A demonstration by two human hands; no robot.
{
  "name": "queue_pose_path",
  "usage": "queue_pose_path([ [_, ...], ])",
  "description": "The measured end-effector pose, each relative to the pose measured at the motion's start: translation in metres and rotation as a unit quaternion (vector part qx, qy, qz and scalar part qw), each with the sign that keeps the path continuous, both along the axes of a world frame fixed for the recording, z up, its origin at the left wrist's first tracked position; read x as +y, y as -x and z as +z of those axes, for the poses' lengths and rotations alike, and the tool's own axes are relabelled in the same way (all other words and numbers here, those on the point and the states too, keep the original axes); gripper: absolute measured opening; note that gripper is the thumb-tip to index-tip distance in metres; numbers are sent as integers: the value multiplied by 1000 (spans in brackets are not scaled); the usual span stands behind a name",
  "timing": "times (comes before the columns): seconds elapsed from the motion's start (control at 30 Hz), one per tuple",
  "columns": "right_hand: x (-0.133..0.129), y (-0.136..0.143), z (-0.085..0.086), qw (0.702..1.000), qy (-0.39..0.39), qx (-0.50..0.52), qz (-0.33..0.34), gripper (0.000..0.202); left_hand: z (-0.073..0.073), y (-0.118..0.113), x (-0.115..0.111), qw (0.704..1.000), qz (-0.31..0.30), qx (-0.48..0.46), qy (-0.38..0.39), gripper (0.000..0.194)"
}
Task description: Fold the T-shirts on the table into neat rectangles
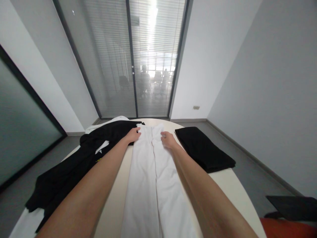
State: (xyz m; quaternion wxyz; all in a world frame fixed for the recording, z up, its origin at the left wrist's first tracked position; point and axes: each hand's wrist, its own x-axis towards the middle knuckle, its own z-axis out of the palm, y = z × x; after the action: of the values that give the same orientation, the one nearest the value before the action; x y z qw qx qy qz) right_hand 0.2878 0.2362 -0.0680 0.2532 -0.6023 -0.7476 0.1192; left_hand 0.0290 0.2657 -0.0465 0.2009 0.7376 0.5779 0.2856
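A pair of white trousers (145,168) lies lengthwise on the table, its waist at the far end and its legs running toward me. A seam or gap runs down the middle between the legs. My left hand (133,135) is closed on the left edge near the waist, and my right hand (168,139) grips the opposite edge at about the same height. Both arms are stretched far forward. The fingertips are small and partly hidden in the cloth.
The table (229,185) has a pale top and a rounded edge. Black garments (66,172) with some white cloth lie heaped on the left. A folded black garment (204,148) is on the right. An orange seat (287,228) stands at the lower right; a glass door (153,66) is beyond.
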Motion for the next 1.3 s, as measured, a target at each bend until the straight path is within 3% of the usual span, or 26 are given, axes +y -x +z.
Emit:
queue_pose_path([
  [0.3,6,-3,15,996,-71,52,-16,57,13,-9,21,992,-81,35,-95,71],
  [0.47,4,-3,11,999,-32,-1,-32,60,-3,-14,26,994,-57,57,-74,77],
  [0.63,-11,5,15,995,-39,-25,-83,41,-12,-13,10,994,-11,96,-45,71],
  [0.77,-31,15,29,997,-54,-34,-46,34,1,-11,-21,990,21,131,-56,52],
  [0.87,-51,25,34,998,-11,-58,-16,35,10,-14,-55,986,8,156,-63,38],
  [1.0,-80,36,31,988,58,-142,24,57,13,-22,-110,981,-35,184,-52,27],
  [1.17,-124,40,29,982,73,-176,11,67,12,-27,-172,972,-62,225,-29,46],
  [1.3,-152,42,27,977,116,-177,33,73,4,-29,-200,956,-78,282,13,62],
])
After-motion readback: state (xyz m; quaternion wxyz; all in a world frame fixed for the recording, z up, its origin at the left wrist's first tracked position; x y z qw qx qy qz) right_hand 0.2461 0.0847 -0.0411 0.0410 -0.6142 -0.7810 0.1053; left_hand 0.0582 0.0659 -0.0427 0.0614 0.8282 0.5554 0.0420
